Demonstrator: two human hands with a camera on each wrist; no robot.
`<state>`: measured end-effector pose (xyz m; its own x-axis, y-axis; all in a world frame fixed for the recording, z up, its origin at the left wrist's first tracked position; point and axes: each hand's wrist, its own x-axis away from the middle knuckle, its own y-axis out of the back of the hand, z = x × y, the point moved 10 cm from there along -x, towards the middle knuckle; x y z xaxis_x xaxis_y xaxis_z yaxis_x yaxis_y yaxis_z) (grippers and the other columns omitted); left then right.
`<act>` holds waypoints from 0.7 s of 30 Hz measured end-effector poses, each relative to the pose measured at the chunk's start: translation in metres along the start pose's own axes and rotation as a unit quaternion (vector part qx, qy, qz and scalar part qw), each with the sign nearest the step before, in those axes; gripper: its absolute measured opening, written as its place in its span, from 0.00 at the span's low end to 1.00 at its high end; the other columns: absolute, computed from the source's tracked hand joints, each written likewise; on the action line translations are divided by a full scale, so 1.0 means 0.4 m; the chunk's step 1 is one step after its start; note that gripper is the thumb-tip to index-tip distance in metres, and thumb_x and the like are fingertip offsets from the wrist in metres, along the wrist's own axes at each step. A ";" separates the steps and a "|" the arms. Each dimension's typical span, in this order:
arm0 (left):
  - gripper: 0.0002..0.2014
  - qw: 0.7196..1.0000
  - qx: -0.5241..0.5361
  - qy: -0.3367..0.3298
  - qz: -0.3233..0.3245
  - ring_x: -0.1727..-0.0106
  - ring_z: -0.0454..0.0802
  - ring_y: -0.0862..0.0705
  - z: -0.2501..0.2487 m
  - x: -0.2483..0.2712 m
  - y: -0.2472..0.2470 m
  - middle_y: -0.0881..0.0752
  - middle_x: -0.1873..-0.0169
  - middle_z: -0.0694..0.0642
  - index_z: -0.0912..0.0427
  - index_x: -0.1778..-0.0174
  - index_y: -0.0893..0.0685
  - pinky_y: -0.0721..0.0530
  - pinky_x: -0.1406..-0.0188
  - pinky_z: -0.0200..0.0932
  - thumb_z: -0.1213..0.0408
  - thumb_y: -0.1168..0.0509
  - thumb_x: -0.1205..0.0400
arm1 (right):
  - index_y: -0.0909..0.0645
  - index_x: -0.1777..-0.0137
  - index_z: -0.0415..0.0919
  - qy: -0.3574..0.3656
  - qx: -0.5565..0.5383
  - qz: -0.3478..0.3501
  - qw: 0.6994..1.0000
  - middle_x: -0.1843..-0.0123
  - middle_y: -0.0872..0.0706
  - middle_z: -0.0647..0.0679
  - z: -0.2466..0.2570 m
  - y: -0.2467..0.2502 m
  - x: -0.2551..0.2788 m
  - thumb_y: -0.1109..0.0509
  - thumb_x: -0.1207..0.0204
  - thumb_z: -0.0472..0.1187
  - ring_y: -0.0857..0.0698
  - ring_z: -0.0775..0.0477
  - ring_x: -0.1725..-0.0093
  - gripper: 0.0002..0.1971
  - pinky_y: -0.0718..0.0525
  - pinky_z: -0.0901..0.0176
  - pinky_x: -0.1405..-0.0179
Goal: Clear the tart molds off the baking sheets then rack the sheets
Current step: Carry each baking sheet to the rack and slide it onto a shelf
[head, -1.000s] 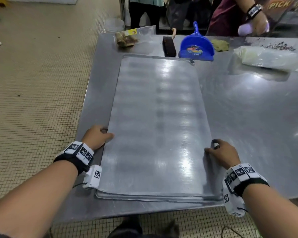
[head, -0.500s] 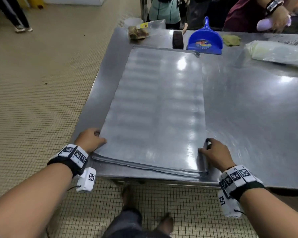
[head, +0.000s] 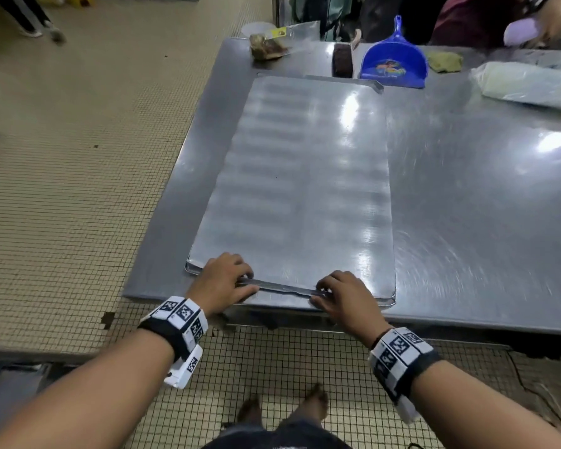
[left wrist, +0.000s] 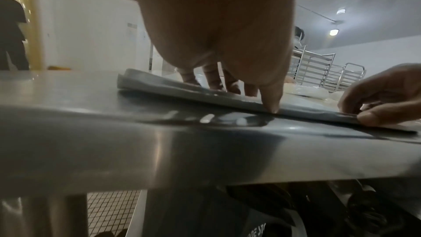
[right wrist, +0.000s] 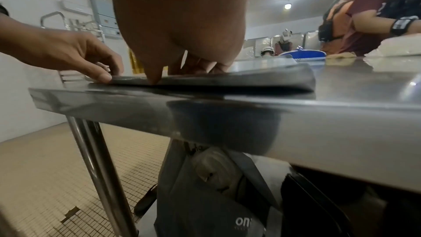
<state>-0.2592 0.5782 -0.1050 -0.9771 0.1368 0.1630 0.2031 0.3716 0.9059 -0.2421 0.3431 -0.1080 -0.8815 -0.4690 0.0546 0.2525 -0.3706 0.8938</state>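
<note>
A stack of flat baking sheets [head: 302, 189] lies lengthwise on the steel table [head: 486, 228], its near short edge at the table's front. No tart molds are in view. My left hand [head: 227, 280] and right hand [head: 340, 293] sit side by side on that near edge. In the left wrist view the fingers [left wrist: 212, 82] lie on top of the baking sheet [left wrist: 159, 87] and the thumb tip is at its rim. In the right wrist view the thumb presses the rim of the baking sheet [right wrist: 262, 77] the same way. Both hands pinch the edge.
At the table's far end are a blue dustpan [head: 392, 64], a dark brush [head: 342, 61], a green cloth [head: 444, 61], a bagged brown lump [head: 266, 47] and a plastic-wrapped pale mass [head: 528, 85]. Another person [head: 473, 24] stands there. A metal rack [left wrist: 318, 71] stands beyond the table.
Both hands left the long sides of the sheets and came together on the near short edge. My view has pulled back from the table.
</note>
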 end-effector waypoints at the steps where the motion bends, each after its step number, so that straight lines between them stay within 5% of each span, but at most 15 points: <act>1: 0.14 1.000 0.011 -0.002 -0.010 0.48 0.43 0.23 0.002 0.005 -0.002 0.20 0.52 0.40 0.45 0.50 0.13 0.19 0.40 0.50 0.40 0.31 0.21 | 0.14 0.49 0.51 -0.003 -0.004 -0.016 1.000 0.51 0.16 0.57 0.003 0.001 0.007 0.26 0.22 0.55 0.21 0.52 0.50 0.10 0.24 0.57 0.51; 5: 0.13 0.999 0.036 -0.020 -0.027 0.50 0.44 0.22 -0.007 0.033 -0.015 0.20 0.55 0.41 0.48 0.53 0.12 0.18 0.44 0.52 0.42 0.29 0.21 | 0.14 0.54 0.50 -0.018 -0.006 -0.048 0.999 0.57 0.16 0.57 0.010 -0.006 0.042 0.24 0.23 0.52 0.20 0.49 0.54 0.07 0.20 0.52 0.54; 9: 0.21 0.996 0.075 0.002 -0.045 0.45 0.45 0.19 0.027 0.056 0.002 0.16 0.48 0.44 0.49 0.43 0.12 0.17 0.39 0.52 0.38 0.31 0.22 | 0.14 0.44 0.52 -0.060 -0.019 -0.048 0.997 0.49 0.15 0.57 -0.010 0.008 0.071 0.29 0.22 0.59 0.21 0.52 0.47 0.15 0.20 0.52 0.44; 12: 0.27 0.983 0.067 0.105 -0.135 0.34 0.54 0.21 0.135 0.077 0.082 0.17 0.35 0.54 0.54 0.30 0.17 0.19 0.34 0.57 0.42 0.30 0.20 | 0.17 0.33 0.47 -0.187 -0.014 -0.115 0.975 0.35 0.17 0.48 -0.112 0.081 0.100 0.31 0.22 0.61 0.22 0.45 0.35 0.24 0.22 0.45 0.34; 14: 0.31 0.965 0.068 0.210 -0.138 0.31 0.62 0.22 0.244 0.088 0.107 0.20 0.32 0.61 0.58 0.27 0.22 0.20 0.32 0.60 0.42 0.30 0.20 | 0.23 0.27 0.45 -0.299 -0.004 -0.116 0.947 0.28 0.22 0.41 -0.199 0.114 0.131 0.30 0.23 0.62 0.25 0.39 0.29 0.30 0.23 0.40 0.30; 17: 0.25 0.958 0.102 0.258 -0.073 0.42 0.61 0.16 0.326 0.072 0.094 0.14 0.41 0.60 0.57 0.36 0.16 0.15 0.41 0.57 0.42 0.29 0.22 | 0.26 0.23 0.41 -0.395 -0.032 -0.080 0.915 0.28 0.25 0.33 -0.283 0.118 0.159 0.25 0.28 0.61 0.25 0.31 0.30 0.38 0.23 0.38 0.31; 21: 0.16 0.961 0.140 0.228 -0.065 0.51 0.56 0.13 0.317 0.066 0.080 0.10 0.52 0.53 0.54 0.44 0.12 0.14 0.48 0.53 0.48 0.27 0.21 | 0.22 0.30 0.37 -0.406 -0.062 -0.074 0.909 0.36 0.24 0.33 -0.287 0.100 0.155 0.24 0.28 0.54 0.20 0.30 0.40 0.31 0.21 0.43 0.39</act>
<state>-0.2703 0.7102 -0.1214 -0.9088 -0.3197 0.2679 0.0249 0.5994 0.8000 -0.2410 0.2072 -0.1200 -0.9003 0.3220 0.2927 0.1051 -0.4919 0.8643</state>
